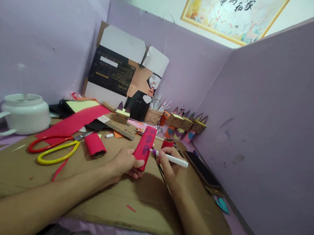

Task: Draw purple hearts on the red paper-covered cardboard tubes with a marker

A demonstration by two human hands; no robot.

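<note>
A long red paper-covered piece with several purple marks is held near its lower end by my left hand, thumb on top. My right hand pinches a white marker, whose purple tip meets or nearly meets the right edge of the red piece. Behind my right hand stands a short red roll. Another red roll lies left of my left hand, beside scissors with red and yellow handles. A white marker cap rests on the cardboard.
Brown cardboard covers the table. At the left is a white mug; a phone lies at the right. Behind are red paper, a basket of pens, cardboard animal heads and a flattened box.
</note>
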